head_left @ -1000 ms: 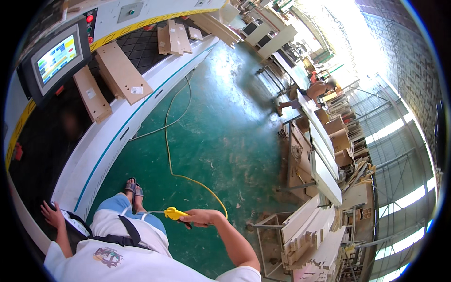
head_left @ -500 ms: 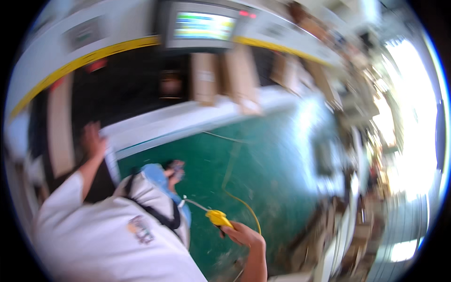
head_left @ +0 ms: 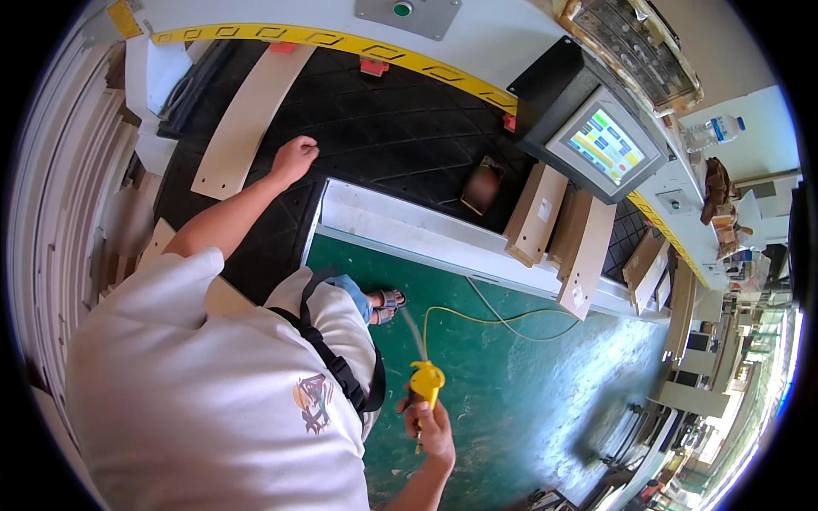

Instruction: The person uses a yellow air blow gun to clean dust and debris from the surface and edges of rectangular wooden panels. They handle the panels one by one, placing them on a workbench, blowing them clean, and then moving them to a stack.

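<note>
My right hand (head_left: 433,434) is wrapped round a yellow air blow gun (head_left: 428,380) with a long thin nozzle, held over the green floor with the nozzle aimed away from me. Out over the black machine bed (head_left: 375,119), my left hand (head_left: 296,160) has its fingers curled in, and I see nothing in them. To the left of that hand, a long pale wooden board (head_left: 249,128) lies on the bed with small holes near its near end. Another pale board (head_left: 223,298) shows partly behind my left arm.
A machine beam with a yellow striped edge (head_left: 332,39) spans the bed. A touchscreen (head_left: 607,146) hangs from it at the right. Several wooden panels (head_left: 588,255) lean over the white bed rail (head_left: 409,221). Thin hoses (head_left: 511,319) cross the floor. Stacked boards (head_left: 81,196) stand left.
My view has swung left, so the screen now sits further right. My left hand has gone from spread to curled. The blow gun is still in my right hand, its nozzle now pointing more upward.
</note>
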The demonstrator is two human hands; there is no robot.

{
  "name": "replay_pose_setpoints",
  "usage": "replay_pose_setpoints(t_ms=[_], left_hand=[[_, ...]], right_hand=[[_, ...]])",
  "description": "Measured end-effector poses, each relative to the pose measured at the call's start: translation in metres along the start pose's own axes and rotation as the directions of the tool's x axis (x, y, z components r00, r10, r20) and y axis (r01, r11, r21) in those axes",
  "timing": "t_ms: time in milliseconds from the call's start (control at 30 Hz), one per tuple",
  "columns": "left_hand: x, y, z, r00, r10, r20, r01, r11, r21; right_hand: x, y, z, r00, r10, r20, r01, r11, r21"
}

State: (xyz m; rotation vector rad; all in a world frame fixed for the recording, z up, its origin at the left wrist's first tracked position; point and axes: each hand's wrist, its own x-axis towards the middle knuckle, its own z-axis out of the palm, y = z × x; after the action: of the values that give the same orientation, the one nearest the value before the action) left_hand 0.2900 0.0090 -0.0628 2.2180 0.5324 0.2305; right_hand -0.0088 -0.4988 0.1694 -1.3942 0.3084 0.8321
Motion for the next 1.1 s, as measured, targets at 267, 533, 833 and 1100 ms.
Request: replay_pose_setpoints(t_ms=[267,533,833,1100], left_hand=[[0.031,0.146,0.117,0.847,0.129,0.516,-0.094,0.991,-0.095],[0.052,0.219,0.274,0.755,0.312,0.576,-0.344,0.937,-0.058],[0.061,0.237,0.288,0.742,0.09,0.665,-0.202,0.975,0.092],[0.051,0.255,0.271,0.725,0.024,0.688,-0.18,0.971,0.156]], right_hand=[[-0.031,0.028,-0.007,0.995,0.085,-0.045,-0.083,0.995,0.056],[-0.104,0.076,-0.001,0.816,0.493,-0.302,-0.546,0.829,-0.122],[-0.047,0.073,-0.004,0.815,0.439,-0.378,-0.574,0.705,-0.417],[0.079,0.038,-0.028,0.863,0.467,-0.191,-0.451,0.544,-0.708]])
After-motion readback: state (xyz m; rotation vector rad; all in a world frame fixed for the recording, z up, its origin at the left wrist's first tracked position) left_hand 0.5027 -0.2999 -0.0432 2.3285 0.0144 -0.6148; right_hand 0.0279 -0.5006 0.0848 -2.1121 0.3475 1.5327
